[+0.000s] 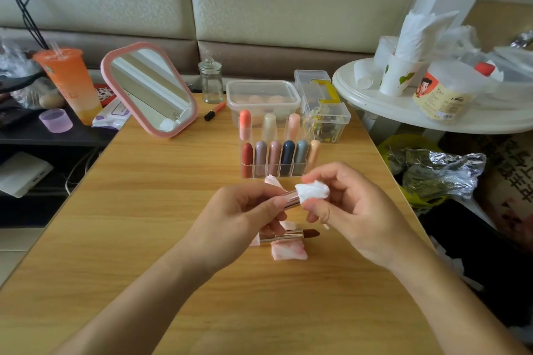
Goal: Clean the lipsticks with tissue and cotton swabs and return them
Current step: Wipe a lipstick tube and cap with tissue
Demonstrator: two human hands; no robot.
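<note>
On my screen both forearms are bare as far as the view reaches. The left hand (242, 219) and right hand (354, 207) are bare too, with short, plain-looking nails.

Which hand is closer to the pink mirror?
The left hand. It grips a lipstick nearer the camera and right of the pink mirror. The right hand, pinching a tissue wad on that lipstick, sits farther right.

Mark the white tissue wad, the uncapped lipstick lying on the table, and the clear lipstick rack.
white tissue wad (313, 190): head view, its crumpled middle.
uncapped lipstick (291, 235): head view, metal tube.
clear lipstick rack (266, 174): head view, front wall.
</note>
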